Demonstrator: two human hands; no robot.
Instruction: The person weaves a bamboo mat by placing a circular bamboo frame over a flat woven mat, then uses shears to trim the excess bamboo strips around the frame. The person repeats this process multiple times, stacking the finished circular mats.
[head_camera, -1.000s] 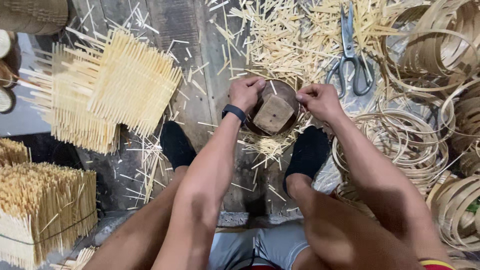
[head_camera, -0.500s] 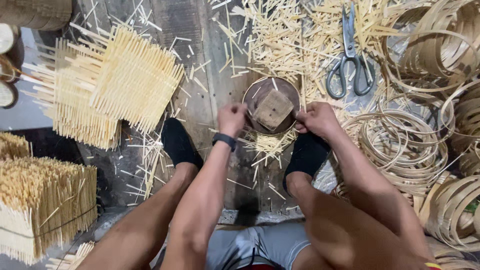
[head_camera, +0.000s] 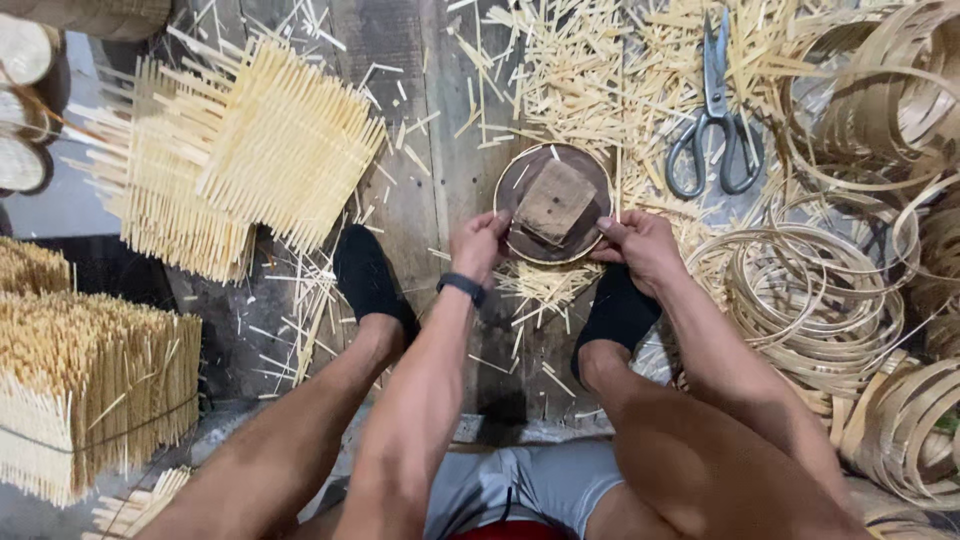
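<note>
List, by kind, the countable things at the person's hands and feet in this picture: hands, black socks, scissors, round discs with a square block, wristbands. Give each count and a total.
Hands: 2 (left hand, right hand)
Black socks: 2
Scissors: 1
Round disc with a square block: 1
Wristband: 1
Total: 7

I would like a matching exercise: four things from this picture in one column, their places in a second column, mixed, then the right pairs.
1. scissors
2. round form
3. woven mats
4. bamboo rings

a. between the left hand and right hand
b. upper left of the floor
c. top right, on cut strips
d. right of the right leg

Pairs: 1-c, 2-a, 3-b, 4-d
</note>
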